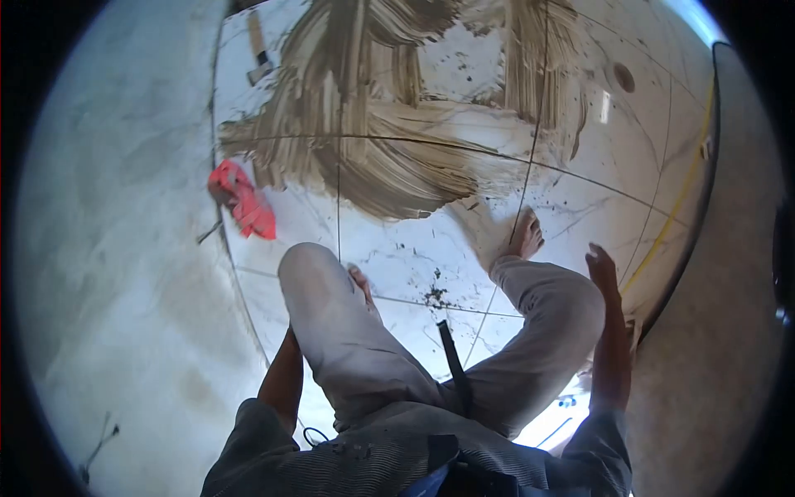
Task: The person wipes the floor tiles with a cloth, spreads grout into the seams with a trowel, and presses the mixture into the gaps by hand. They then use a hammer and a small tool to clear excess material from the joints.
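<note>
1. R hand (602,265) is nr. the R edge of the tiled floor (389,248), beside the yellow strip (675,217); its fingers are loose, w/ nothing seen in them.
2. L hand is hidden behind L leg (319,286); I can't tell its fingers' state.
3. Brown smear (331,108) is ahead; pale tiles give room btw. it & L foot (361,283).
4. Red cloth (248,207) lies at L floor edge, wooden-handled tool (256,35) farther up.

2 plain walls (124,248) flank a glossy, veined white tile floor (629,149).
</note>
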